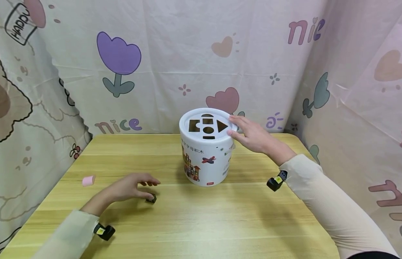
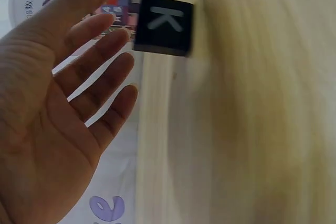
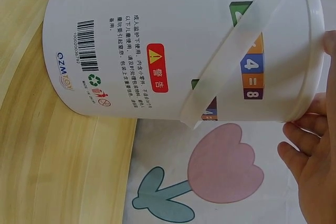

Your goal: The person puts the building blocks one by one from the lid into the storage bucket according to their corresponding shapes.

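A white bucket (image 1: 205, 160) with a shape-cut lid (image 1: 195, 133) stands upright on the table. My right hand (image 1: 252, 135) rests on the lid's right edge, thumb and fingers spread along the rim. In the right wrist view, fingertips (image 3: 299, 137) touch that rim, near the bucket's pale handle (image 3: 236, 45). My left hand (image 1: 132, 189) hovers low over the table with loosely bent fingers. Just by its thumb is a black cube (image 1: 151, 198); a white K marks its face in the left wrist view. That view shows a gap between the fingers and the cube (image 2: 164, 26).
A pink block (image 1: 88, 180) lies to the left on the wooden table (image 1: 201, 230). Behind the table and at both sides hangs a patterned cloth (image 1: 175, 46). Each wrist wears a small black camera, such as the right one (image 1: 276, 181).
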{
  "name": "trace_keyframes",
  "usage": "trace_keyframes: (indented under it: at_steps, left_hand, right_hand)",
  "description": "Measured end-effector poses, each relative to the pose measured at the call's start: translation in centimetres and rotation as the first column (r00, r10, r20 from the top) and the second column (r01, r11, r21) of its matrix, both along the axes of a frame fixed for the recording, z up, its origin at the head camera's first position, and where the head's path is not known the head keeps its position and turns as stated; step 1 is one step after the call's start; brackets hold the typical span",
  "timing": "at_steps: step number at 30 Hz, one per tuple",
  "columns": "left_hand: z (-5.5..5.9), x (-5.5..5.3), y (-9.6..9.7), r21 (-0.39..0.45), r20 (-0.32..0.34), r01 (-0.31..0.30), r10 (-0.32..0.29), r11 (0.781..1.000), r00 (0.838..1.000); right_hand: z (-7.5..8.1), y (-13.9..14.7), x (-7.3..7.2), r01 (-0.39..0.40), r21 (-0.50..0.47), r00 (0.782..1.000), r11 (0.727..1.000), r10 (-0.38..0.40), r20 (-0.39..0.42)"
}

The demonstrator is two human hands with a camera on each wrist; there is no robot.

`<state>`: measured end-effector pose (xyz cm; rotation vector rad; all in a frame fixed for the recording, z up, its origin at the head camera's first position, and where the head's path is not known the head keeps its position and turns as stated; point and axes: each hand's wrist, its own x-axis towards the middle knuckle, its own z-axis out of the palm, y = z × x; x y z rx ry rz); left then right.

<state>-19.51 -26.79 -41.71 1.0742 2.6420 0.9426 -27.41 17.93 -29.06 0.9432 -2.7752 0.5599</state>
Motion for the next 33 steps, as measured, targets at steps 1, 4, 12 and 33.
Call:
trace_keyframes:
  at_steps: [1, 4, 12, 33]
  left_hand:
    - [-0.2, 0.0, 0.0, -0.002, 0.010, 0.005, -0.005, 1.000, 1.000]
    - [-0.7, 0.0, -0.1, 0.003, 0.041, 0.026, -0.026, 1.000, 0.999]
    - [-1.5, -0.2, -0.1, 0.047, 0.040, 0.086, -0.088, 0.995, 0.995]
    - [-0.1, 0.3, 0.2, -0.052, -0.111, 0.054, -0.059, 0.997, 0.992]
  right_hand:
    - [0.0, 0.0, 0.0, -0.001, 0.001, 1.000, 1.000, 0.001, -0.001]
    - [-0.1, 0.0, 0.0, -0.004, -0.002, 1.000, 1.000, 0.004, -0.008]
    - [-0.3, 0.1, 0.1, -0.003, 0.003, 1.000, 1.000, 0.003, -0.022]
    - [-0.1, -0.1, 0.2, -0.007, 0.007, 1.000, 1.000, 0.007, -0.001]
